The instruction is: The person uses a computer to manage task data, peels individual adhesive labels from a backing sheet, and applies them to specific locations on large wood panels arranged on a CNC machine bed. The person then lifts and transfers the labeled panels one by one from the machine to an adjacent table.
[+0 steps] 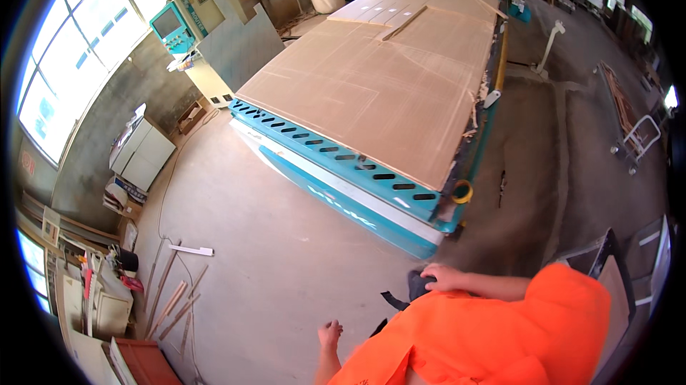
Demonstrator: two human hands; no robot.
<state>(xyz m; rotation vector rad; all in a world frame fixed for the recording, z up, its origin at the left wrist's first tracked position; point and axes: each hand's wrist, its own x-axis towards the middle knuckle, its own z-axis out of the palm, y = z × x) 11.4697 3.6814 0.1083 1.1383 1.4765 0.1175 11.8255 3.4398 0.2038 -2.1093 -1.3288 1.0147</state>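
My left hand (pixel 330 333) hangs low over the floor at the bottom middle, fingers loosely curled in, with nothing seen in it. My right hand (pixel 443 278) reaches out in front of my orange shirt (pixel 471 331), fingers apart and partly bent. It is over or against a dark shoe (pixel 417 286); whether they touch I cannot tell. Just beyond my right hand is the near corner of a large flat machine bed with a teal slotted edge (pixel 336 149). A big brown board (pixel 364 85) lies on the bed, marked with faint lines.
A yellow tape roll (pixel 462 191) sits at the bed's near right corner. A control cabinet with a screen (pixel 168 26) stands at the left. Wood strips (pixel 171 306) and a white bar (pixel 191 250) lie on the floor. A trolley (pixel 629 128) stands at the right.
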